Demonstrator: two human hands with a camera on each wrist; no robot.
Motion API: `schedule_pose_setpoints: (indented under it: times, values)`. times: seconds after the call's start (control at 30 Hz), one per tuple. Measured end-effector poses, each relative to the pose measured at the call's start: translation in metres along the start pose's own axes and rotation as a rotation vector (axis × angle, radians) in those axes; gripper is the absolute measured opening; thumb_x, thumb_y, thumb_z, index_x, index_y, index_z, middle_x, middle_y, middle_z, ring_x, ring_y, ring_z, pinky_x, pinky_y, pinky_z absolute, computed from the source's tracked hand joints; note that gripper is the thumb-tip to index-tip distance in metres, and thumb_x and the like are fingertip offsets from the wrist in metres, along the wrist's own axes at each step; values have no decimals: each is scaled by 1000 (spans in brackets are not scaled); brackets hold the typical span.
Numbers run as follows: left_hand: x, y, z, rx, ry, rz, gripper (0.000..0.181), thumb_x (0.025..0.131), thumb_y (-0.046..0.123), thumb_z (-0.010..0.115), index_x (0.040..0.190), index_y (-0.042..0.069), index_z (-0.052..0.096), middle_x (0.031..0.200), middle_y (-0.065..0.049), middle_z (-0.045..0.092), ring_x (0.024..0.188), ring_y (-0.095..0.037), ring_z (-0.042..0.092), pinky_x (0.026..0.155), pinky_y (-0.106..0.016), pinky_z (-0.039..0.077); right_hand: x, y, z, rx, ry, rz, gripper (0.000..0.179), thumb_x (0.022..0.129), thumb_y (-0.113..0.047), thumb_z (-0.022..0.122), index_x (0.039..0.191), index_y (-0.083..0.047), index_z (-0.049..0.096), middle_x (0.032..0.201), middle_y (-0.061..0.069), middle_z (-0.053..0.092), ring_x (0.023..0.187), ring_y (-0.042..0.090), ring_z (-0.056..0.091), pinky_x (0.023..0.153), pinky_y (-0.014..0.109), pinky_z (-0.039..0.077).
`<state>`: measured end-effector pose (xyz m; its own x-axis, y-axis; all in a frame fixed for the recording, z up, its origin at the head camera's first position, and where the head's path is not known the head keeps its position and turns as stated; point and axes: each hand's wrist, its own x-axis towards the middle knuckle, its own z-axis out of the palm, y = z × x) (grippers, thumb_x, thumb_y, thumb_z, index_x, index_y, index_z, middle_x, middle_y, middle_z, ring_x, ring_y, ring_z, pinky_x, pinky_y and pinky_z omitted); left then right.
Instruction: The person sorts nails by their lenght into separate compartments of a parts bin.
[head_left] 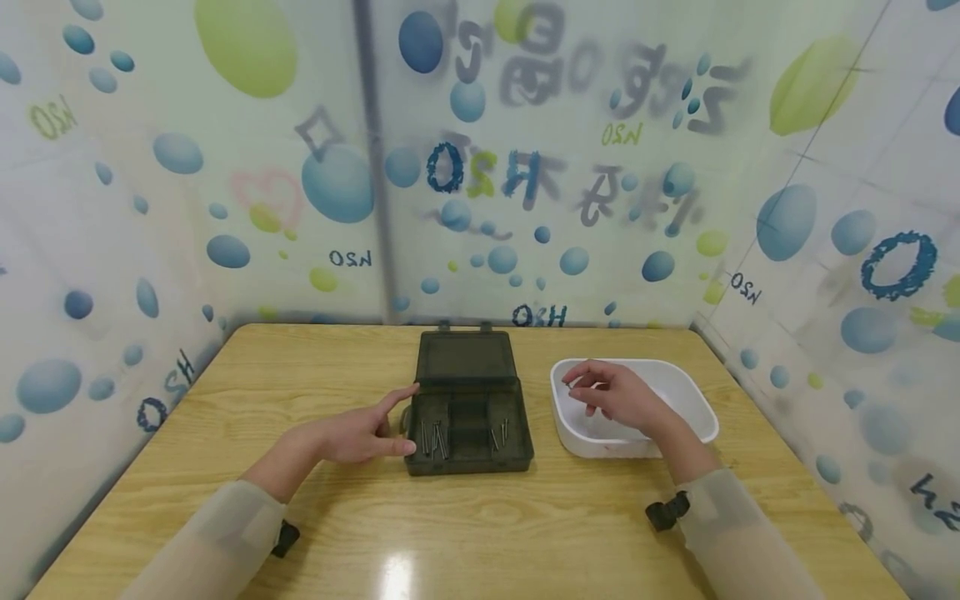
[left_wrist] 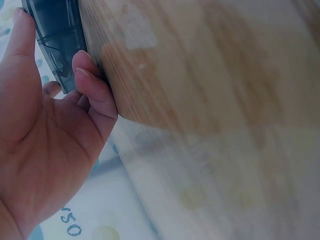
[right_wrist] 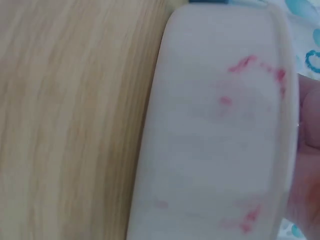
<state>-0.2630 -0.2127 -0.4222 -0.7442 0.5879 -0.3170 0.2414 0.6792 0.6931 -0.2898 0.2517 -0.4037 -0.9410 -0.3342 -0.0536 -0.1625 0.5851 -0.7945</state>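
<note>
A dark, see-through plastic case (head_left: pixel 468 462) lies with its lid (head_left: pixel 467 357) raised toward the wall. Thin metal pieces like screws or nails (head_left: pixel 438 440) lie in its left compartment, and a few more (head_left: pixel 500 435) in the right one. My left hand (head_left: pixel 360 433) touches the case's left side, index finger and thumb stretched apart, the other fingers bent beside it. Over the left part of a white tub (head_left: pixel 637 447), my right hand (head_left: pixel 611 396) pinches a small dark screw-like piece (head_left: pixel 567 384). In the right wrist view the tub wall (right_wrist: pixel 215 150) hides most of that hand.
The wooden table (head_left: pixel 450 533) meets patterned curtains (head_left: pixel 525 275) at its back and sides. Red smears (right_wrist: pixel 245 62) mark the tub's outer wall. A black wrist mount (head_left: pixel 667 511) hangs under the right sleeve, another (head_left: pixel 285 539) under the left.
</note>
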Motion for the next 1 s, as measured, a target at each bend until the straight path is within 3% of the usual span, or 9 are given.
schedule_pose_setpoints:
  times: [0.2, 0.4, 0.53, 0.8, 1.0]
  values:
    - [-1, 2, 0, -7, 23, -1, 104, 106, 52, 71, 179, 24, 1, 72, 0, 54, 61, -16, 47, 66, -32, 44, -4, -14, 9, 64, 11, -29, 28, 106, -27, 76, 130, -12, 72, 111, 13, 77, 80, 35, 69, 56, 27, 47]
    - [-1, 2, 0, -9, 26, 2, 104, 107, 51, 71, 179, 25, 1, 73, -1, 54, 61, -16, 48, 66, -33, 44, -2, -29, 22, 108, -26, -47, 28, 107, -24, 76, 129, -9, 72, 114, 23, 78, 70, 21, 68, 52, 27, 44]
    - [-1, 1, 0, -6, 28, 2, 104, 106, 52, 71, 179, 25, 1, 73, -1, 54, 62, -16, 48, 67, -33, 45, 1, -36, 31, 123, -51, -59, 28, 106, -22, 76, 128, -6, 72, 112, 26, 77, 68, 20, 69, 50, 27, 44]
    - [-2, 1, 0, -13, 23, 4, 104, 107, 51, 71, 179, 24, 1, 74, -2, 55, 61, -17, 49, 68, -34, 46, 4, -50, 45, 142, -96, -72, 29, 105, -21, 77, 127, -3, 72, 113, 27, 77, 76, 45, 73, 48, 28, 46]
    - [-2, 2, 0, -8, 26, 1, 104, 106, 52, 71, 179, 24, 1, 73, -1, 55, 61, -17, 49, 68, -34, 46, 8, -53, 55, 131, -129, -85, 29, 105, -22, 78, 126, -3, 73, 115, 28, 77, 76, 46, 74, 50, 32, 51]
